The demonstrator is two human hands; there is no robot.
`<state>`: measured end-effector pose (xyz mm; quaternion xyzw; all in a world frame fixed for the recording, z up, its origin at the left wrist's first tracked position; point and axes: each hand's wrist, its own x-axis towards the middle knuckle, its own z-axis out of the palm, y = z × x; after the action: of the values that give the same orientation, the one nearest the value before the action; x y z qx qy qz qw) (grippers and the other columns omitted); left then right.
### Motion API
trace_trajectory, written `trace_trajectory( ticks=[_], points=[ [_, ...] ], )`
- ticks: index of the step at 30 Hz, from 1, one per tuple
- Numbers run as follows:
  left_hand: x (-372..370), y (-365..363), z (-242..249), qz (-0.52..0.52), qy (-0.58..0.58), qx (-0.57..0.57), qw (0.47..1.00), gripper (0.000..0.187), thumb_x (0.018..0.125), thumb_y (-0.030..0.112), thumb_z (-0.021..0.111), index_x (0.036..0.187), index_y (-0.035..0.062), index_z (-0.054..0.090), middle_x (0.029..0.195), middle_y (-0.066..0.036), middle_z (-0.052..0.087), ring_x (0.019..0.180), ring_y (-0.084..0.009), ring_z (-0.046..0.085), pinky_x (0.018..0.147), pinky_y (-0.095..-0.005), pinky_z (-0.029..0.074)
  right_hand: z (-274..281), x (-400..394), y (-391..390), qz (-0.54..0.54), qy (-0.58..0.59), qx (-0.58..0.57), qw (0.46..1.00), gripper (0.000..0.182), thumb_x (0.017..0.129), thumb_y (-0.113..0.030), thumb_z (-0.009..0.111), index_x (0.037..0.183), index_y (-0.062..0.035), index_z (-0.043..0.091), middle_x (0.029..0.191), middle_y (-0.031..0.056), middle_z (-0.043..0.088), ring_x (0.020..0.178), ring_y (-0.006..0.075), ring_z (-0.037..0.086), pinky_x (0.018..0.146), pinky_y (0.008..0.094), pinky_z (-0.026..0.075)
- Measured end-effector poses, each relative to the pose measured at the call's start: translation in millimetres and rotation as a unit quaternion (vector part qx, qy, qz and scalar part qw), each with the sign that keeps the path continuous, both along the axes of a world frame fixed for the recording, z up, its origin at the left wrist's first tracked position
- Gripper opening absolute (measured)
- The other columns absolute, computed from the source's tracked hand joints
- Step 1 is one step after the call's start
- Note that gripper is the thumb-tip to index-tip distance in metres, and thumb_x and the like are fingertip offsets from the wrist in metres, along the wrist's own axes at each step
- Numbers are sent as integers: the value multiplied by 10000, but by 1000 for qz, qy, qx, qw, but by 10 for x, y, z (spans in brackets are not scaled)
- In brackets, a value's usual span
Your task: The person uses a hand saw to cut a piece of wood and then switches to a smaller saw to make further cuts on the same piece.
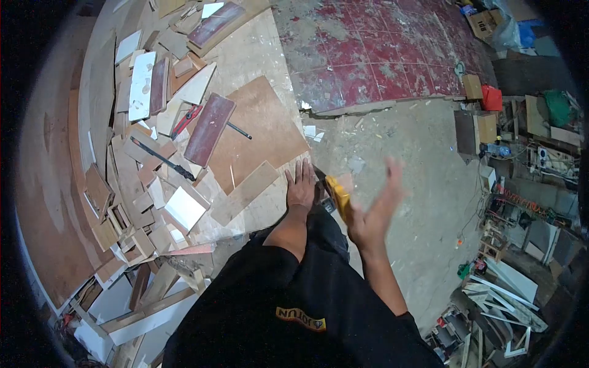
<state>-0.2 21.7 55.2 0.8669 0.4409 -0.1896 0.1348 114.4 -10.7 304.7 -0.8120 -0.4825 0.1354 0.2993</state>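
My left hand (300, 187) lies flat on the edge of the pale wooden worktop (273, 58), fingers spread, holding nothing. Beside it is a yellow tool or handle (338, 193) with a dark narrow part toward the worktop edge; its exact kind is unclear. My right hand (371, 221) is raised over the floor just right of the yellow piece, fingers stretched out and blurred. The yellow piece's lower end meets or overlaps its thumb side, with no grip visible. Near my left hand lie a thin wood strip (246, 193) and a brown board (261, 132).
On the worktop are a dark red block (210, 130), a red-handled tool (186, 121), a black bar tool (161, 157), a white panel (142, 86) and several offcuts. A raised red tiled floor (380, 49) lies ahead. Wood scraps (506, 300) and clutter line the right side.
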Motion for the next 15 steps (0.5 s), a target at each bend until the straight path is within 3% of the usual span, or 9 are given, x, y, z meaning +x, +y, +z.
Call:
trace_trajectory(
  ticks=[1,4,5,10,12,13,14,15],
  points=[
    [-18,-26,33,13,-14,-34,999,614,995,282,339,1536,35,189,1633,-132,77,1503,-337,81,1152,-654,102,289,-16,-8,4,-15,31,999,1123,830,-774,455,1550,-3,67,1614,216,111,1480,463,2,1083,672,-140],
    [-32,-66,-98,-9,2,21,1000,603,991,260,342,1534,39,199,1632,-135,85,1502,-344,82,1145,-663,116,-399,-65,-63,-20,-74,51,996,1131,826,-763,483,1552,-13,48,1618,224,66,1478,466,-14,1066,696,-139],
    [-32,-47,-1,3,-17,-7,1000,588,996,253,332,1531,44,208,1633,-127,92,1503,-341,81,1139,-670,125,-789,-71,-50,36,-45,-147,987,1132,818,-741,527,1557,-30,48,1616,240,18,1474,475,-36,1044,729,-131],
    [-43,-82,-239,-44,28,108,993,610,983,266,378,1533,65,210,1627,-122,117,1491,-322,137,1125,-676,170,-321,-176,106,37,12,-128,991,1143,814,-740,536,1562,-48,17,1610,259,4,1455,523,-49,1033,760,-84],
    [-18,-78,-35,21,-29,6,999,623,980,277,385,1534,59,206,1627,-121,119,1490,-321,141,1139,-661,151,90,-175,28,37,-63,-15,997,1143,811,-740,541,1563,-58,13,1602,277,18,1445,547,-16,1030,775,-40],
    [-29,-93,-140,21,-28,7,999,623,980,277,385,1534,59,206,1627,-121,119,1490,-321,141,1139,-661,151,325,-181,48,26,-75,4,997,1172,805,-727,567,1556,-34,-7,1592,299,30,1445,546,-11,1011,802,9],
    [-52,-126,-332,-4,0,51,999,631,981,284,374,1537,49,191,1630,-118,110,1495,-321,126,1150,-649,122,139,-202,79,25,-74,5,997,1172,805,-727,567,1556,-34,-7,1592,299,30,1445,546,-11,1011,802,9],
    [-57,-139,-375,-30,27,93,995,640,983,292,363,1540,40,176,1633,-116,100,1500,-322,110,1161,-637,93,-222,-226,137,26,-120,-136,983,1207,774,-718,609,1548,-13,8,1594,289,45,1456,509,40,1037,775,60]
  ],
)
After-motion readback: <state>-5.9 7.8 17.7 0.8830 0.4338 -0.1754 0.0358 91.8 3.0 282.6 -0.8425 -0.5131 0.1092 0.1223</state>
